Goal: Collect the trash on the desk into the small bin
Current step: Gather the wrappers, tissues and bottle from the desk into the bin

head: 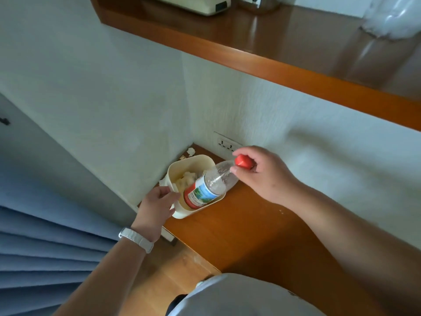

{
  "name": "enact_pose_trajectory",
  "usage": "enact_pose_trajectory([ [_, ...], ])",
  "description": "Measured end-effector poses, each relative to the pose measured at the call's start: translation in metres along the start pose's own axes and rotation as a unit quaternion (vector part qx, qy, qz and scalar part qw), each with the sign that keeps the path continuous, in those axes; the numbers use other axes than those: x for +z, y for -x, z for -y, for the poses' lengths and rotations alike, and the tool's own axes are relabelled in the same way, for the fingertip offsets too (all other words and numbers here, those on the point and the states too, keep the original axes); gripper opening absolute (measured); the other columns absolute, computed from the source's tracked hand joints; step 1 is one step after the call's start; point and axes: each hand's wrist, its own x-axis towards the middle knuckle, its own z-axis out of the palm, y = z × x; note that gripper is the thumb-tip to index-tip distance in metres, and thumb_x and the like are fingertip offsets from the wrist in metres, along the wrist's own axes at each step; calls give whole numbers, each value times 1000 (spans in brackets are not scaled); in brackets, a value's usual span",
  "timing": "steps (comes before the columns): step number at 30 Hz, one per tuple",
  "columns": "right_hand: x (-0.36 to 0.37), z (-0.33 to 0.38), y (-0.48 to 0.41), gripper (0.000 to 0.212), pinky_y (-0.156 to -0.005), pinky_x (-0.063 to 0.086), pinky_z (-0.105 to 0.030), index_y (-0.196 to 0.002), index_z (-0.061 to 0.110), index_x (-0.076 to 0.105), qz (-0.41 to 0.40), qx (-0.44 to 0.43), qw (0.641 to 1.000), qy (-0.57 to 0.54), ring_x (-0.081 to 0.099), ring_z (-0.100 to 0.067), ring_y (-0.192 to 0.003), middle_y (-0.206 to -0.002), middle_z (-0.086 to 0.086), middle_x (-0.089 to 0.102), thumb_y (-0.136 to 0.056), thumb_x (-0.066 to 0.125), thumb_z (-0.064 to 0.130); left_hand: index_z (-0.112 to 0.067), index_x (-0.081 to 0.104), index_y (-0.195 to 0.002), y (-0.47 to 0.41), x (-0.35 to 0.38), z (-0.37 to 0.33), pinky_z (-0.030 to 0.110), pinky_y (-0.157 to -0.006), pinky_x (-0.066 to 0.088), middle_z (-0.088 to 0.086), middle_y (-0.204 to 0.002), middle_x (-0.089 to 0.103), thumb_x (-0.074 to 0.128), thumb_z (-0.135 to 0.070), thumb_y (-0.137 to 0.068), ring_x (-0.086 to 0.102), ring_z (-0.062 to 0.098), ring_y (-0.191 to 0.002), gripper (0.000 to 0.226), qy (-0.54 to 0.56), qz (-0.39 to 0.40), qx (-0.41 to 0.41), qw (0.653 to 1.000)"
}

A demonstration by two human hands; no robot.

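Right hand [262, 176] pinches the red cap [243, 161], feeding the plastic bottle [208, 187] base-first into the small bin [182, 163] at the desk [239, 224] corner. Left hand [157, 206] grips the rim, likely steadying it. 1 scrap [191, 152] lies behind.

Small cream plastic bin [175, 169], oval, open-topped, upright on the brown tabletop [239, 224] in the corner by the wall. Crumpled whitish paper scraps [185, 180] lie inside toward its far side. Clear plastic bottle [208, 185] with red cap [243, 161] and a red, blue and white label, base down in the bin, tilted so neck and cap lean out over the right rim. Torn paper bits [191, 152] lie on the tabletop just behind the bin.
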Motion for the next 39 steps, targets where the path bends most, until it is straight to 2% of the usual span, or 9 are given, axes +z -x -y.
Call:
enact_pose_trajectory([
  [5, 14, 3, -1, 41, -85, 48, -24, -126, 21, 59, 37, 0, 998, 41, 56, -11, -100, -118, 6, 61, -90, 66, 38, -21, 66, -106, 13, 5, -1, 43, -93, 60, 3, -104, 73, 68, -24, -92, 70, 22, -103, 14, -46, -2, 35, 998],
  [9, 27, 14, 11, 38, -81, 43, -12, -126, 20, 57, 99, -59, 990, 75, 54, -8, -101, -117, 9, 55, -91, 65, 33, -20, 68, -108, 21, 7, 0, 43, -91, 61, 5, -104, 74, 72, -30, -89, 71, 24, -103, 23, -60, 6, 49, 997],
  [15, 31, 19, 15, 33, -85, 52, -22, -121, 22, 58, 127, -67, 987, 67, 56, -11, -100, -117, 11, 52, -91, 66, 34, -16, 68, -108, 28, 4, 2, 46, -91, 61, 7, -101, 73, 74, -28, -88, 71, 27, -101, 25, -36, -18, 49, 998],
  [20, 29, 7, 18, 44, -77, 41, -9, -127, 30, 53, 147, -50, 987, 49, 52, -6, -101, -115, 17, 46, -87, 69, 39, -14, 67, -108, 34, 1, 6, 43, -94, 60, 8, -103, 73, 71, -22, -91, 70, 26, -103, 20, -10, -23, 31, 999],
  [29, 21, -16, 15, 64, -85, 51, -25, -137, 33, 41, 132, -36, 990, -15, 52, -3, -107, -121, 16, 51, -81, 66, 55, -13, 66, -117, 47, -12, 12, 47, -96, 59, 8, -111, 74, 71, -28, -89, 70, 27, -109, 32, 15, -43, 6, 999],
  [32, 23, -37, 10, 66, -94, 52, -32, -139, 36, 40, 153, -24, 987, 38, 50, -3, -118, -134, 16, 49, -81, 52, 66, -15, 66, -118, 53, -19, 14, 51, -101, 53, 8, -104, 74, 70, -27, -91, 71, 21, -84, 30, 41, -52, -29, 997],
  [35, 36, -57, -1, 64, -101, 48, -34, -144, 34, 38, 191, -9, 975, 117, 47, -10, -130, -150, 14, 39, -88, 48, 63, -13, 65, -119, 54, -25, 20, 53, -101, 37, 9, -86, 65, 63, -25, -97, 46, 8, -49, 25, 52, -65, -71, 994],
  [37, 52, -68, -10, 63, -101, 48, -35, -147, 32, 34, 224, -10, 957, 182, 48, -15, -130, -154, 11, 33, -92, 49, 57, -9, 65, -121, 56, -29, 22, 52, -100, 39, 7, -80, 62, 63, -22, -97, 47, 8, -46, 27, 67, -78, -82, 991],
  [39, 72, -78, -21, 63, -104, 46, -36, -148, 29, 32, 252, -15, 940, 230, 44, -18, -134, -156, 6, 31, -93, 51, 52, -7, 65, -120, 58, -32, 24, 47, -90, 57, 14, -88, 67, 63, -19, -96, 56, 11, -58, 27, 72, -98, -75, 990],
])
